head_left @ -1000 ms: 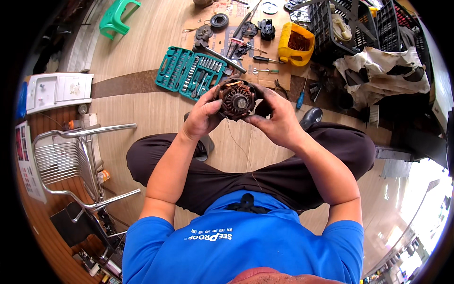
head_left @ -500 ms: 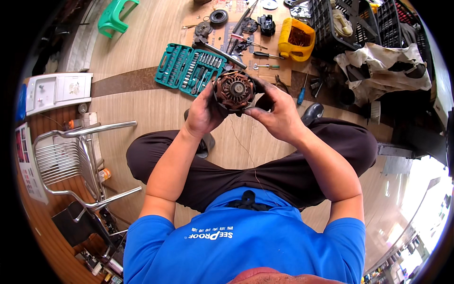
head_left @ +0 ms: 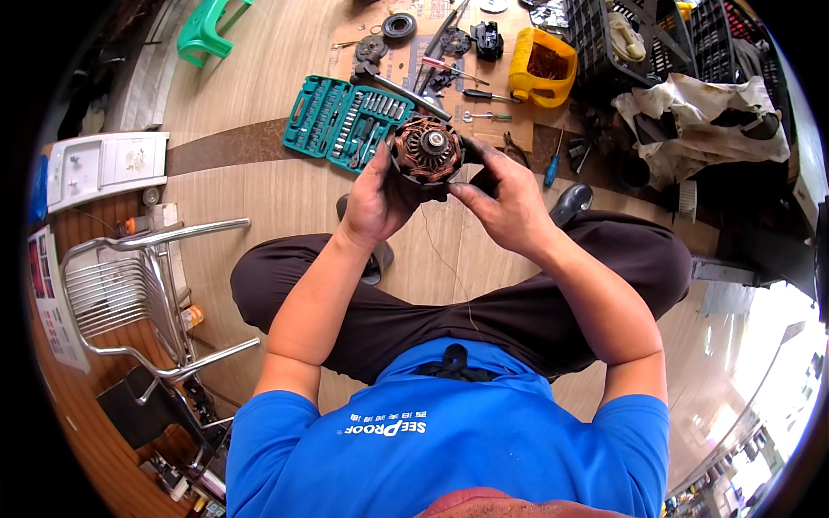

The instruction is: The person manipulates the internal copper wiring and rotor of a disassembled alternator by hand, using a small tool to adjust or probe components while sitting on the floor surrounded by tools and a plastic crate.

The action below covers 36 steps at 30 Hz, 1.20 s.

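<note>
You hold a round motor part point(head_left: 425, 151) with copper windings up in front of you, its face turned toward you, probably so you can look into it. Your left hand point(head_left: 377, 200) cups it from the side with fingers closed around its rim, while your right hand point(head_left: 503, 200) pinches the other edge, steadying it. Just beyond your fingers, an open teal socket set point(head_left: 344, 121) lies on the wooden floor point(head_left: 242, 198), with a yellow housing point(head_left: 542, 78), screwdrivers and black crates point(head_left: 622, 43) further off. A metal chair point(head_left: 129, 293) stands to the left of your left hand.
</note>
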Tool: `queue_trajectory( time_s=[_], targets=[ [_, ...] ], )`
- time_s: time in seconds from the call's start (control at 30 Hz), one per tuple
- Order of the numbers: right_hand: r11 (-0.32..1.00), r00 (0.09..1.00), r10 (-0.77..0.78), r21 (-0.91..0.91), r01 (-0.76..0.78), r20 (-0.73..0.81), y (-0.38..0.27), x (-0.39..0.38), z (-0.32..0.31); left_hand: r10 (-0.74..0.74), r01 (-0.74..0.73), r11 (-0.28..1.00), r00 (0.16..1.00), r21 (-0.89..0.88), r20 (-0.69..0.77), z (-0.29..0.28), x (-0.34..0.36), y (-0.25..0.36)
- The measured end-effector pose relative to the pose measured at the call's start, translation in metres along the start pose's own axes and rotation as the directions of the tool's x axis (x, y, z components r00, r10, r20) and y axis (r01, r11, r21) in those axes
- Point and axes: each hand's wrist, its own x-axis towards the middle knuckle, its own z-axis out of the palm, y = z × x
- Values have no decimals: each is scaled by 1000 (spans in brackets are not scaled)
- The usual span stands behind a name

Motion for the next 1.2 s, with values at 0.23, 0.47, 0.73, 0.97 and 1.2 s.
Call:
queue_trajectory(
  time_s=[0.23, 0.47, 0.73, 0.97, 1.2],
  targets=[
    [998, 998, 63, 28, -64, 15, -4, -1, -1, -8, 9, 1000, 1000, 16, -5, -1, 0, -1],
    [999, 999, 48, -8, -48, 4, 1, -3, 1, 0, 0, 1000, 1000, 4, -1, 5, 0, 0],
    [998, 999, 45, -34, -45, -8, 2, -4, 2, 14, -13, 1000, 1000, -29, 26, 1, 1, 0],
    [996, 1000, -1, -88, -1, -25, 1, -5, 4, 108, -108, 994, 994, -20, 19, -2, 1, -1],
    [997, 997, 75, -31, -74, 9, -7, -4, 4, 155, -157, 987, 987, 35, 42, 3, 0, 0]
  ],
)
